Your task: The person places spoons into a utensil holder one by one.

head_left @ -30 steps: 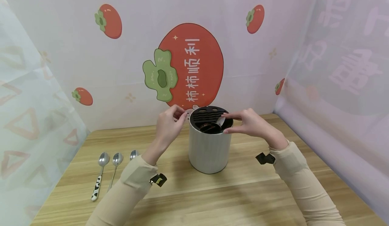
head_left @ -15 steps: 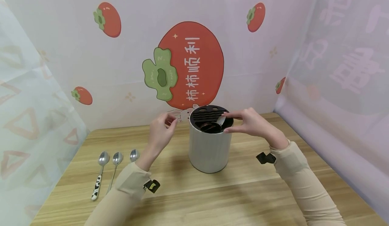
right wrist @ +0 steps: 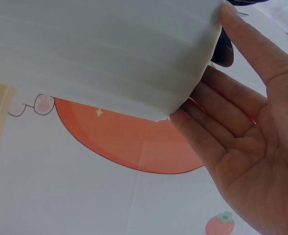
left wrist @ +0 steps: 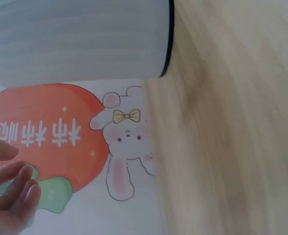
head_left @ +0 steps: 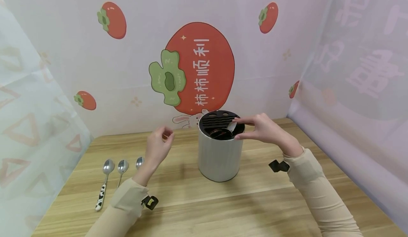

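Observation:
A white cylindrical utensil holder (head_left: pixel 220 159) with a slotted black top (head_left: pixel 213 122) stands upright on the table. Spoon bowls show in its open compartment, one of them a shiny silver spoon (head_left: pixel 232 126). My right hand (head_left: pixel 261 130) touches the rim from the right, thumb at the near side and fingers farther back; in the right wrist view the fingers (right wrist: pixel 232 103) lie fairly straight against the edge. Left of the holder, my left hand (head_left: pixel 159 145) hovers with loosely bent fingers and nothing in them. Near it lies a spoon (head_left: pixel 139 162), its handle hidden behind the forearm.
Farther left on the wooden table (head_left: pixel 223 208) lie a spoon with a cow-print handle (head_left: pixel 101 196) and another metal spoon (head_left: pixel 123 166). A printed cloth backdrop (head_left: pixel 137 70) rises behind the table, and cloth walls flank both sides.
My left hand has moved away from the holder's rim, leftward and down towards the spoons. The right hand stays at the rim, and the holder has not moved.

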The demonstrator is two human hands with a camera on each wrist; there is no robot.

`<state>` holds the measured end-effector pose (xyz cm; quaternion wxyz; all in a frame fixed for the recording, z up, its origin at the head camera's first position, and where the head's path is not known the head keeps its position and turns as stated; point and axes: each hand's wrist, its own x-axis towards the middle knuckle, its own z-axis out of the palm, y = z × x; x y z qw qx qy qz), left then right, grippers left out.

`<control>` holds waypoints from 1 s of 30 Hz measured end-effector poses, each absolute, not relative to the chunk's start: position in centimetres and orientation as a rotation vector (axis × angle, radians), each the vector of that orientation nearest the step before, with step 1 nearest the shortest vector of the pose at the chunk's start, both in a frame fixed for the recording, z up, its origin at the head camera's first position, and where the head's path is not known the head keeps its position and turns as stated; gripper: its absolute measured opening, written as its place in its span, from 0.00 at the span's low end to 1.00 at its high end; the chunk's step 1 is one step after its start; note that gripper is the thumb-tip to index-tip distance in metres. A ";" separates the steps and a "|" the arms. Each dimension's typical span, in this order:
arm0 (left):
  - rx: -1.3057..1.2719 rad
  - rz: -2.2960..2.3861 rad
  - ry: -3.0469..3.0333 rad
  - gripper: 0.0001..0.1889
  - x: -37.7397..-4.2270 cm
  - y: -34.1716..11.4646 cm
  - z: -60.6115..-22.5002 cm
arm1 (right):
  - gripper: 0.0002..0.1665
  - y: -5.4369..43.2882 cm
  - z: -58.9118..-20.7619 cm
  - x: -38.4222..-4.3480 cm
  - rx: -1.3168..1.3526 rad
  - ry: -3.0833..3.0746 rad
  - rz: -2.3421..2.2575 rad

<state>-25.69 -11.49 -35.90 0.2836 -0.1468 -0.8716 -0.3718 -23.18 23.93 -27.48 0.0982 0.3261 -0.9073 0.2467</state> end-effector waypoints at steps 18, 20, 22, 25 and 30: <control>-0.226 -0.935 -2.574 0.11 -25.2 -15.5 -38.4 | 0.32 23.9 -27.5 -23.3 0.967 -2.669 0.738; -0.209 -0.919 -2.607 0.12 -25.1 -16.0 -38.6 | 0.32 23.9 -27.5 -23.3 0.967 -2.672 0.742; -0.201 -0.895 -2.641 0.12 -24.9 -16.4 -38.7 | 0.33 23.9 -27.5 -23.3 0.967 -2.677 0.746; -0.206 -0.871 -2.678 0.13 -24.7 -17.0 -38.9 | 0.33 23.9 -27.5 -23.3 0.968 -2.679 0.743; -0.211 -0.877 -2.730 0.12 -24.3 -17.9 -39.0 | 0.33 23.9 -27.5 -23.4 0.972 -2.671 0.740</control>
